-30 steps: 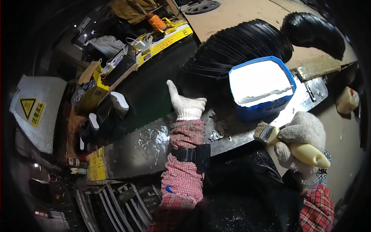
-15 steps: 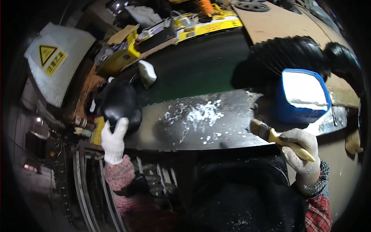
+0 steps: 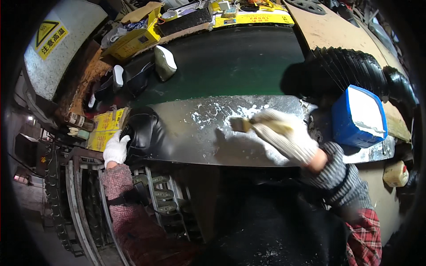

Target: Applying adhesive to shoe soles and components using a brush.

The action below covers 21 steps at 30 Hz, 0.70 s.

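Note:
My left hand [image 3: 116, 150], in a white knit glove, grips the near left edge of a shiny black leather boot [image 3: 146, 131]. The boot lies at the left end of a metal plate [image 3: 177, 139]; its far side is partly in shadow. My right hand [image 3: 286, 135], also gloved, is closed around the pale handle of a flat paintbrush [image 3: 241, 124]. The brush's bristles point left, over white smears [image 3: 213, 111] on the plate. To the right of this hand stands a blue tub [image 3: 350, 122] of white paste.
Several black shoes with white undersides [image 3: 165, 62] lie on the dark green belt [image 3: 213, 66] behind. Yellow boxes [image 3: 104, 131] stand at left. A pile of thin black pieces [image 3: 350, 71] rises behind the tub. A small capped bottle [image 3: 396, 174] is at far right.
My right hand has carried the brush left and farther away, from beside the tub to over the smeared plate. The boot has come down onto the plate's left end, with my left hand at its edge.

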Tool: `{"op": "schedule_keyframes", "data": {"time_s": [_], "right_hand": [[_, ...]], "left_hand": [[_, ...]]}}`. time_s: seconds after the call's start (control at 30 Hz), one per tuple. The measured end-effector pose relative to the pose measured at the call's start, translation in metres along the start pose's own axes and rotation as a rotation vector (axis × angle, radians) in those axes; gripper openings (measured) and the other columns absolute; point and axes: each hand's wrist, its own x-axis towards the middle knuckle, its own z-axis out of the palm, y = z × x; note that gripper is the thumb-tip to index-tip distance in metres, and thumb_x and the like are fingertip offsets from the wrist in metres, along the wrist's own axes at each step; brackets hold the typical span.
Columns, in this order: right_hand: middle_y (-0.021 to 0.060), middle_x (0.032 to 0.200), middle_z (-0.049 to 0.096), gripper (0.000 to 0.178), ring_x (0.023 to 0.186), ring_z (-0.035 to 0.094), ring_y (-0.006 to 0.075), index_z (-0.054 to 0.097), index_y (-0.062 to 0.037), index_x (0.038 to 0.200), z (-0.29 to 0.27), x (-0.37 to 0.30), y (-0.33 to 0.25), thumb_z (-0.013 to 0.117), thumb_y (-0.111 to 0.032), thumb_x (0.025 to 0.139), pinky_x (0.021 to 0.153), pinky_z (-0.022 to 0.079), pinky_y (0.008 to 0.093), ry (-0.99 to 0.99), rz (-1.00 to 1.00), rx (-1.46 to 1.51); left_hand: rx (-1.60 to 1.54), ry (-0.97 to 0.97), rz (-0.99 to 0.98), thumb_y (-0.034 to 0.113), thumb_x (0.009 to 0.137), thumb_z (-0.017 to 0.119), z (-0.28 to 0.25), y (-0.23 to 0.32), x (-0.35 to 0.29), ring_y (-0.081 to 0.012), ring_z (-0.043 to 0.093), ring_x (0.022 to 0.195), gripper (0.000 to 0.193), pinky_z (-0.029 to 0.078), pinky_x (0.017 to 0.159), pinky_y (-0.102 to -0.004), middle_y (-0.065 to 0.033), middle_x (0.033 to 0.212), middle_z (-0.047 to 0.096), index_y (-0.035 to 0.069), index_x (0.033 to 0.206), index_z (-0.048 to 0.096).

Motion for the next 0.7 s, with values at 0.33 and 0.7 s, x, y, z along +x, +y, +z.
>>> {"op": "schedule_keyframes", "data": {"time_s": [0.33, 0.7], "right_hand": [[0.0137, 0.087, 0.072, 0.025, 0.076, 0.069, 0.0185, 0.07, 0.0002, 0.098, -0.046, -0.02, 0.022, 0.069, -0.023, 0.087, 0.072, 0.055, 0.0285, 0.17, 0.394, -0.142], [0.0164, 0.081, 0.067, 0.022, 0.073, 0.067, 0.0298, 0.069, -0.0027, 0.096, -0.046, -0.075, -0.004, 0.07, -0.023, 0.087, 0.068, 0.054, 0.0341, 0.086, 0.117, -0.213]], "left_hand": [[-0.499, 0.543, -0.077, 0.038, 0.098, 0.046, -0.027, -0.029, -0.046, -0.0329, 0.054, 0.124, 0.053, 0.04, 0.104, -0.041, -0.02, 0.136, 0.054, 0.006, 0.139, 0.049], [-1.816, 0.159, 0.038, 0.023, 0.096, 0.06, 0.033, 0.126, -0.175, -0.0176, 0.054, 0.044, 0.019, 0.045, 0.043, -0.0308, -0.0095, 0.071, 0.065, 0.007, 0.106, 0.062]]}}
